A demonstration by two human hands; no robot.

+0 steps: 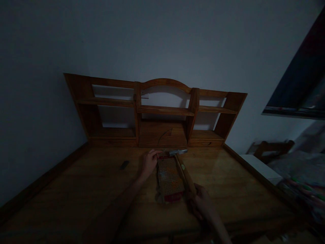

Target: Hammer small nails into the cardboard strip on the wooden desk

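My right hand [201, 201] is wrapped round the wooden handle of a hammer [186, 173]. The hammer's metal head lies over the far end of a worn rectangular block or box [169, 178], brown and speckled on top with orange patches and red along its edges. At that block's far left corner is my left hand [149, 164], fingers bent together and pointing toward the hammer head. Whatever the left fingertips pinch is too dark and small to make out. Left of this hand, a small dark flat object [124, 165] lies on the wooden desk [96, 189].
A wooden shelf unit [165, 110] with open compartments stands along the desk's back edge, against a pale wall. Raised wooden rims [254, 173] run along the desk's sides. To the right are a white surface [261, 166], a wooden chair back [274, 149] and a dim heap of fabric or plastic.
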